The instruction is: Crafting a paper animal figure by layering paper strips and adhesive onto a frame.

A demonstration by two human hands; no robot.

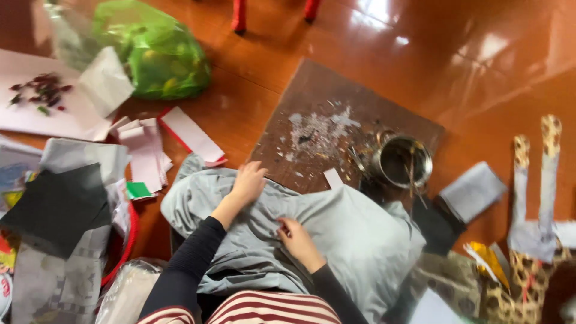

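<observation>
i am sitting on the shiny brown floor with a red-and-white striped garment over my lap. far to the left a white sheet is lying with small dark red bits on it, and a green plastic bag is sitting just behind it. nearer me a black sheet is resting on a heap of grey and printed scraps, with pink and white paper strips beside it.

my left hand is lying flat on the grey cloth, its grip released, fingers pressing the upper edge of the fabric. the cloth is spreading across the floor in front of my knees, its far edge overlapping a brown board dusted with white crumbs.

my right hand is resting near the middle of the cloth, its grip pinching something small and reddish; i cannot tell what it is.

to the right a small metal pot is standing on the board's corner. further right a leopard-print cutout is lying on the floor.
</observation>
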